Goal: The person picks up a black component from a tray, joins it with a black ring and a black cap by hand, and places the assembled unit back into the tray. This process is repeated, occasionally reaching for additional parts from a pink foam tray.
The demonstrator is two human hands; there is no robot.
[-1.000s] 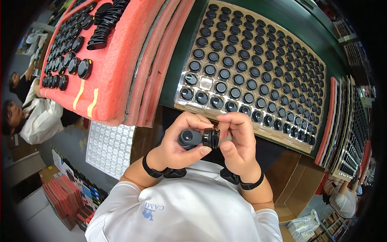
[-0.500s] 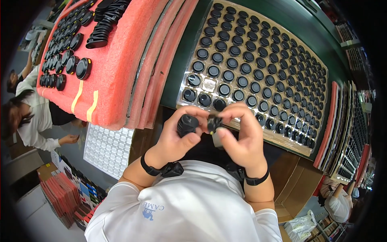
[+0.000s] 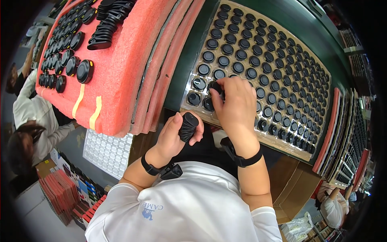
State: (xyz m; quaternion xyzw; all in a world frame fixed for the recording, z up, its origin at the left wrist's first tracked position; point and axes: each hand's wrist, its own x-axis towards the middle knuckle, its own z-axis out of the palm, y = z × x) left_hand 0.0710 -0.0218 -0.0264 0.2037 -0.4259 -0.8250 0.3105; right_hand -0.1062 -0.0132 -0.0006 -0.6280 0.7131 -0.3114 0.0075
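Note:
My left hand [image 3: 171, 135] is closed around a small stack of thin black oval pieces [image 3: 188, 128], held upright in front of my chest. Farther off, my right hand [image 3: 238, 105] reaches over the near left part of a clear plastic tray [image 3: 278, 147]. Its thumb and fingers pinch a black round part [image 3: 215, 88] at one of the pockets. Whether that part rests fully in the pocket is hidden by the fingers. Rows of similar black round discs [image 3: 251, 73] fill the surrounding pockets.
Stacked pink foam sheets [image 3: 117, 88] at the left carry loose black round parts [image 3: 84, 71] and a row of black oval pieces [image 3: 105, 32]. A white pocketed tray [image 3: 107, 151] lies lower left. More stacked trays [image 3: 346, 137] stand right. A co-worker [image 3: 38, 111] is at far left.
My hands were together around a round part; my right hand has carried it forward to the tray. My left hand stays near my chest with the oval stack.

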